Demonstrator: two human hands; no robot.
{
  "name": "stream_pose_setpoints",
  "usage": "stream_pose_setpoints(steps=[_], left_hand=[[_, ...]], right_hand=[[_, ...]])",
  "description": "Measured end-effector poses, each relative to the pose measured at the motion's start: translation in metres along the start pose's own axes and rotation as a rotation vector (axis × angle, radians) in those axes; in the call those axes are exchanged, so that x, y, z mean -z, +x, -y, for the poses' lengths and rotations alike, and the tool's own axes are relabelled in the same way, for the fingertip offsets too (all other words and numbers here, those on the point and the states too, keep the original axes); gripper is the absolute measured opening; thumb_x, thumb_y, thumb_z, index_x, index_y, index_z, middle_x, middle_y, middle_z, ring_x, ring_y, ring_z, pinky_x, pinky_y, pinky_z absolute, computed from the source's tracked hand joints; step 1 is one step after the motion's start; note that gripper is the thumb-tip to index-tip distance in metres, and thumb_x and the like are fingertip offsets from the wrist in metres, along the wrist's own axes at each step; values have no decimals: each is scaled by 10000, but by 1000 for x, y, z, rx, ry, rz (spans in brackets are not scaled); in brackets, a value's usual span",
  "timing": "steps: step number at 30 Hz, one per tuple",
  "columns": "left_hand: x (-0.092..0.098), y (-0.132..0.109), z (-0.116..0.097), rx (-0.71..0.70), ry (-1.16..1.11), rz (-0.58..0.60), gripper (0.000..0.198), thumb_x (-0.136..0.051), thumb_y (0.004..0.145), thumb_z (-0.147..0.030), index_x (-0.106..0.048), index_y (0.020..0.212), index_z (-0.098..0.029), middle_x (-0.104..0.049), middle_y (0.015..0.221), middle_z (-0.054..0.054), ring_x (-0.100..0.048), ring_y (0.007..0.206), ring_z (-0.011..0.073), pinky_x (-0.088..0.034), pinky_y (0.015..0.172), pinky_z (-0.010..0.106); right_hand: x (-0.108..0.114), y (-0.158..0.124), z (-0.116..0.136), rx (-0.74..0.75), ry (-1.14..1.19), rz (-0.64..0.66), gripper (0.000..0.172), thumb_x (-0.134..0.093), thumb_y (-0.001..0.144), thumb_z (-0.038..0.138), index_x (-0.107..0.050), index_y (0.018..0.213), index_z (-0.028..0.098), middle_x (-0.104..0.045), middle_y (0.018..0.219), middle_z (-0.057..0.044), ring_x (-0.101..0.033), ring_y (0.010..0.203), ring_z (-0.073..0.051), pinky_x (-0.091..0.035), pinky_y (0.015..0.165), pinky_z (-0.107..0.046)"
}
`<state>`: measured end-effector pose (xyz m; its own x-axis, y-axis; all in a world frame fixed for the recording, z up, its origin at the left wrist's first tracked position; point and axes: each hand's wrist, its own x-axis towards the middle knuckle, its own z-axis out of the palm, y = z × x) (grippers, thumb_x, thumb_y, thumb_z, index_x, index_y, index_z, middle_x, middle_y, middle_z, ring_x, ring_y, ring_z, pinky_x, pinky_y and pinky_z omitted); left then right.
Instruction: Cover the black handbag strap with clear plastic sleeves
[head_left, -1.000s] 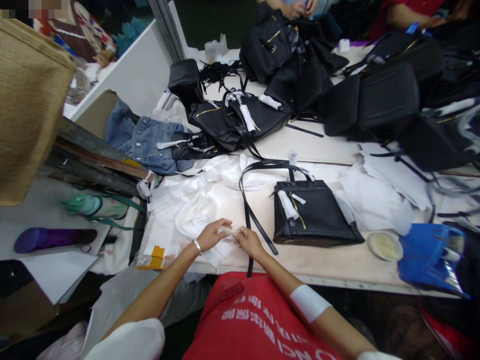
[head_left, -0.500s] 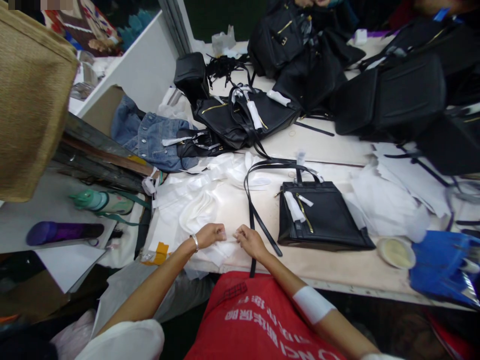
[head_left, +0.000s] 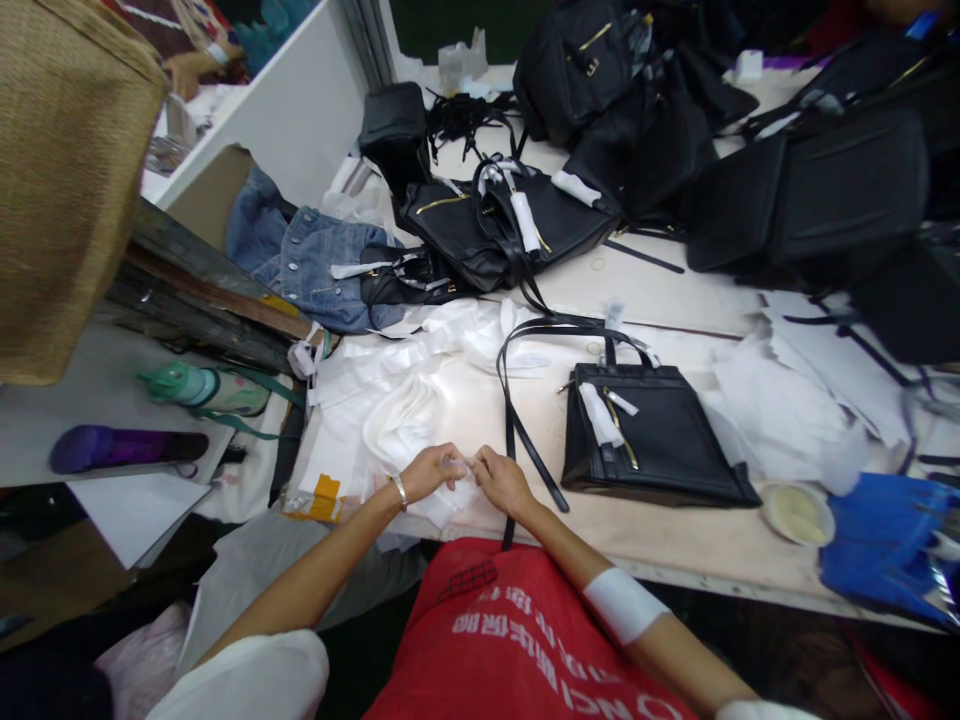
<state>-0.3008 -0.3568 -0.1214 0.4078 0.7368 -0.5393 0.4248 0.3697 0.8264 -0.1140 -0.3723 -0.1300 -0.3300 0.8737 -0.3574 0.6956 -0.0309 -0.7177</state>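
Left hand and right hand, lower centre: fingertips meet, curled inward. Whatever lies between them is too small to make out, and the grip is unclear.

Long black strap: drops off the table edge and vanishes behind the red apron.

Woven basket, upper left: cut by the left and top edges.

Blue plastic item, lower right: cut by the right edge, kind unclear.

Pale dish beside it: contents unreadable.

Another person's hand, top left: small, arm cut off by the top edge.

Black bags, upper right: run out of frame.

Apron print: partly cut off at the bottom.
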Motion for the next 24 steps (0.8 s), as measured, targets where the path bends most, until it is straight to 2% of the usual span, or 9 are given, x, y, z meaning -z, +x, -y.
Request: stream_pose_setpoints(steps=[3,9,15,20,24], left_hand=[[-4,0,6,45,-59,-35,171,-622,737,-310,-560,771,-154,-570,541,-44,-522,482,103,-389,544,226],[-7,1,16,81,-89,35,176,-642,712,-300,-574,711,-138,-584,546,-18,-555,496,114,-404,515,224],[-15,7,17,100,-109,36,197,-651,683,-264,-592,821,-136,-640,718,9,-561,484,96,-424,491,222],[-13,6,16,96,-95,18,153,-615,717,-281,-582,762,-139,-582,565,-32,-526,433,83,-381,456,193],[-5,2,17,89,-73,-22,153,-593,734,-300,-569,738,-148,-567,556,-40,-501,414,79,-374,446,194]], right_hand=[[-4,-1,0,-3,-25,11,262,-383,931,411,-496,807,210,-618,680,5,-574,653,-133,-295,584,-215],[-16,-5,-5,-40,-106,43,274,-358,942,393,-505,804,207,-617,659,-4,-575,652,-135,-280,576,-216],[-16,-7,-7,-43,-108,61,242,-372,938,357,-519,816,209,-623,659,-1,-564,624,-127,-275,562,-211],[-15,-7,-8,-70,-106,56,253,-371,939,352,-520,795,206,-631,663,-9,-574,630,-129,-283,555,-213],[-17,-9,-9,-108,-81,37,267,-322,957,371,-513,869,207,-644,700,-11,-591,658,-135,-309,576,-222]])
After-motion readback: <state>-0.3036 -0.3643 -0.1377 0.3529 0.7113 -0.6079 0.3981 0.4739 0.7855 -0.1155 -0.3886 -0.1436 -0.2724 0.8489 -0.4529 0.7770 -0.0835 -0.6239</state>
